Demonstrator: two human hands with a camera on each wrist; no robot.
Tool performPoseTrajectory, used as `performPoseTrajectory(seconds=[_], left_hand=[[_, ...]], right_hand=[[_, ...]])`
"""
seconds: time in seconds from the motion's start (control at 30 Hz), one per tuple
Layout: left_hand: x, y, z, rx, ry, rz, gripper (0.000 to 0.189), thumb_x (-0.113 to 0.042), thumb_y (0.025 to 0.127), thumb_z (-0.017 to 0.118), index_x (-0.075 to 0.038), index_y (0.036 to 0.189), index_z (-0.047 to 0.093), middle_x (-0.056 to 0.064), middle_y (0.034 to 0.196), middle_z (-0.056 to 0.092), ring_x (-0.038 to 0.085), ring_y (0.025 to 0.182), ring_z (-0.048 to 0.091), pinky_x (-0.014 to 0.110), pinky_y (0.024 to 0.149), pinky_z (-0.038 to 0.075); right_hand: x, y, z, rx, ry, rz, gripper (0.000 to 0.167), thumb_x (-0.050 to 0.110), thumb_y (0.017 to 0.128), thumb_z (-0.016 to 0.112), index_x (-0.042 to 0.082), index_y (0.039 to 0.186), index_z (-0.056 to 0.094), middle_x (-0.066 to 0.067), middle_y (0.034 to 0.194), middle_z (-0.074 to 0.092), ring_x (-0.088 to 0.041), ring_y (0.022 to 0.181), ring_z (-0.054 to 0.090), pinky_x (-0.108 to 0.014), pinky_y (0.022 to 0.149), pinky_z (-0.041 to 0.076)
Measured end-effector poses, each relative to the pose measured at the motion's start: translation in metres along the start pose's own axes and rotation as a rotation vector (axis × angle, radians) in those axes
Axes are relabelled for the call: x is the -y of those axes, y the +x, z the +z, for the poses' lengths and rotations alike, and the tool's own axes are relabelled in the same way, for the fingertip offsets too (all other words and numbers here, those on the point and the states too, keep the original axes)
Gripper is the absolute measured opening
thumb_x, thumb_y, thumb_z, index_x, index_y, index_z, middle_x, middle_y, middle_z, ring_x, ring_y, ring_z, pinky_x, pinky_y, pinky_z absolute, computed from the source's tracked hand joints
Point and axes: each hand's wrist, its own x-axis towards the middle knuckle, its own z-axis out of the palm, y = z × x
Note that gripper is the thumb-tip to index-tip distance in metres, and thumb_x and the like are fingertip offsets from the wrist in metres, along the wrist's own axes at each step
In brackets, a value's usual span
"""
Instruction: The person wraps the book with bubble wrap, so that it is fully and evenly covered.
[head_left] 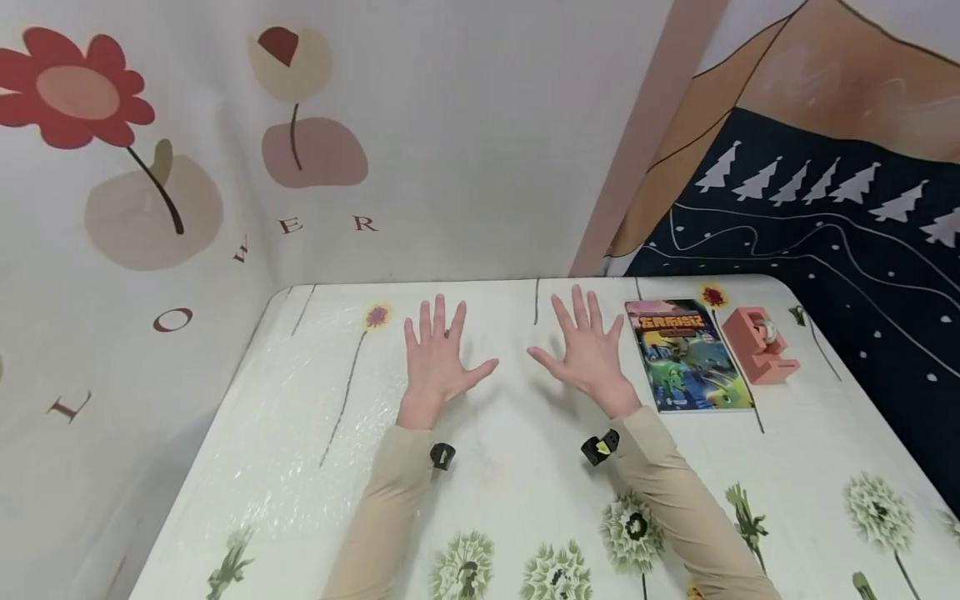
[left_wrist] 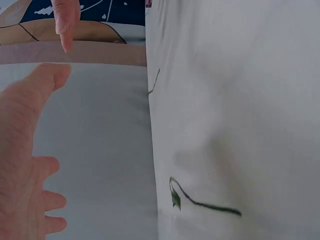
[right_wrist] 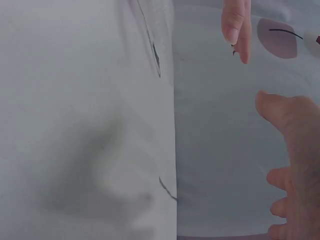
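Both hands are held out over a white table (head_left: 495, 517) with a flower print, fingers straight and spread, nothing in them. My left hand (head_left: 437, 362) is left of the middle, its thumb pointing in toward the other hand. Right of the middle is my right hand (head_left: 588, 354), its thumb pointing back the other way. Closest to the right hand lies a colourful book (head_left: 686, 358) with green dinosaurs on its cover. A pink tape dispenser (head_left: 756, 346) stands just right of the book. Each wrist view shows its own hand at the side edge and the opposite fingertips at the top.
Behind the table hangs a pale curtain (head_left: 465, 150) with flowers and letters. A dark cloth (head_left: 810, 225) with white trees and a brown mountain hangs at the right. Black wrist cameras sit at both cuffs, such as the right one (head_left: 600, 447).
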Motion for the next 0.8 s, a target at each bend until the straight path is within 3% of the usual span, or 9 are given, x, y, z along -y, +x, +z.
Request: performPoseTrajectory(seconds=[0.43,0.6,0.8], left_hand=[[0.04,-0.026,-0.012,-0.056,0.007,-0.032,0.093,-0.063,0.078,0.057,-0.01,0.148,0.025,0.023,0.152,0.015,0.04,0.14,0.007,0.059,0.108,0.006],[0.06,-0.041,-0.014,-0.069,0.009,-0.055,0.091,-0.058,0.078,0.062,-0.006,0.146,0.03,0.025,0.151,0.018,0.041,0.139,0.011,0.06,0.107,0.006],[0.087,-0.065,-0.019,-0.074,0.005,-0.094,0.091,-0.054,0.077,0.066,-0.002,0.144,0.032,0.027,0.149,0.021,0.044,0.137,0.013,0.062,0.107,0.006]], right_hand=[[0.015,0.015,0.005,0.016,0.166,-0.104,0.078,0.046,0.085,0.062,0.005,0.145,0.033,-0.021,0.15,0.025,-0.038,0.137,0.021,-0.063,0.103,0.021],[0.026,0.022,0.012,0.033,0.211,-0.134,0.074,0.044,0.086,0.062,0.004,0.143,0.036,-0.021,0.148,0.03,-0.038,0.135,0.027,-0.059,0.102,0.027],[0.04,0.031,0.018,-0.002,0.253,-0.157,0.066,0.035,0.088,0.063,0.001,0.14,0.039,-0.022,0.142,0.038,-0.039,0.128,0.038,-0.054,0.098,0.036]])
